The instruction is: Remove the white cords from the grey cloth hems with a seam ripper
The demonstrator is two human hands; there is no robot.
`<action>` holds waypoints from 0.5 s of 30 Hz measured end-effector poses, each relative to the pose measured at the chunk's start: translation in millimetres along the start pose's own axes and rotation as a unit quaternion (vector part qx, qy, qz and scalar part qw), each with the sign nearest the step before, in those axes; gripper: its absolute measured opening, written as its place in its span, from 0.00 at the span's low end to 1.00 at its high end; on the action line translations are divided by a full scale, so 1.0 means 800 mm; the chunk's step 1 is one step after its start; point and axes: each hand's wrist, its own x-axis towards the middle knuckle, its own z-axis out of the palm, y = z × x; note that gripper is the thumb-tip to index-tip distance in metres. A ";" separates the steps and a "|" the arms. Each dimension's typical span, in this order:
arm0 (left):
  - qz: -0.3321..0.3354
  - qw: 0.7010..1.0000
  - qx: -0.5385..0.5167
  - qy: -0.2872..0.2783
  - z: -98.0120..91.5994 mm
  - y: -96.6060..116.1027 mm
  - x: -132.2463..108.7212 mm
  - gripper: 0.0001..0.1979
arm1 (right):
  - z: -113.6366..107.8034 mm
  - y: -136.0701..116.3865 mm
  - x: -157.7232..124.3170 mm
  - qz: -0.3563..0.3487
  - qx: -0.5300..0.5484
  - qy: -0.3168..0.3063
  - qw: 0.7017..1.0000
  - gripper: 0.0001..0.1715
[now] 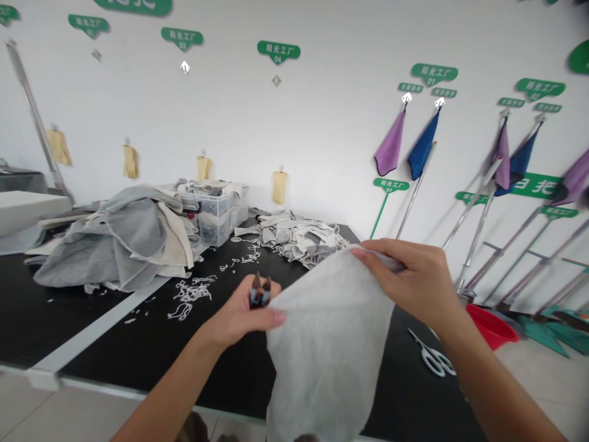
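Note:
Both of my hands hold up a piece of thin white fabric (pixel 329 344) above the front edge of a black table (pixel 151 356). My left hand (pixel 243 316) pinches the fabric's left top edge with its thumb and also grips a small pair of thread snips (pixel 260 291), blades pointing up. My right hand (pixel 411 279) is closed on the fabric's upper right corner. The fabric hangs down and off the bottom of the view.
A heap of grey and cream cloth (pixel 122 242) lies at the left, a clear plastic bin (pixel 216 215) behind it, a pile of cut pieces (pixel 299 239) at the back. White trimmings (pixel 191 294) litter the table. White-handled scissors (pixel 432 356) lie at right. Mops and a red basin (pixel 490 325) stand beyond.

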 end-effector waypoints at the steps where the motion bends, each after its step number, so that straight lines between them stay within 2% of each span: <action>1: 0.026 0.999 0.019 0.034 -0.002 0.007 0.005 0.21 | -0.004 0.002 0.004 -0.012 -0.034 0.020 0.999 0.07; 5: 0.143 0.972 0.176 0.057 0.000 0.060 0.016 0.20 | -0.031 -0.004 0.022 -0.043 -0.132 0.085 0.987 0.11; 8: 0.240 0.927 0.269 0.105 0.014 0.113 0.007 0.16 | -0.062 -0.027 0.031 0.007 -0.108 0.110 0.988 0.11; 11: 0.291 0.869 0.352 0.190 0.024 0.158 0.004 0.14 | -0.084 -0.054 0.031 0.065 -0.052 0.137 0.987 0.12; 13: 0.292 0.828 0.420 0.230 0.023 0.176 0.013 0.14 | -0.085 -0.064 0.028 0.102 -0.022 0.146 0.984 0.13; 15: 0.263 0.806 0.478 0.231 0.017 0.178 0.035 0.13 | -0.073 -0.060 0.021 0.134 0.016 0.131 0.982 0.14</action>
